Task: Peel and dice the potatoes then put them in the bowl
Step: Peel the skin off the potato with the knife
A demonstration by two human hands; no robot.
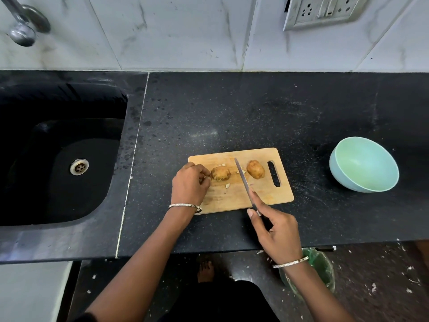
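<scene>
**Blade close to a round potato**

The left hand (189, 182) pinches the end of the partly peeled potato (220, 173) on the cutting board (232, 198). The right hand (276, 231) grips the knife (242, 180), whose blade lies between this one and the unpeeled potato (255, 169). A rolling potato could send the blade toward the fingers. The board sits near the front edge of the desk (232, 112). The bowl (336, 173) stands well apart on the right, with bare desk between.

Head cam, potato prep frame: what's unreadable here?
Knife handle: head view, wrapped inside the right hand.
Left potato: its left end sits behind the fingers of the left hand.
Bits on the cutting board: too small to tell peel from flesh.
Green bin: mostly hidden by the counter edge and right forearm.
Tap: cut off by the top-left edge.
</scene>
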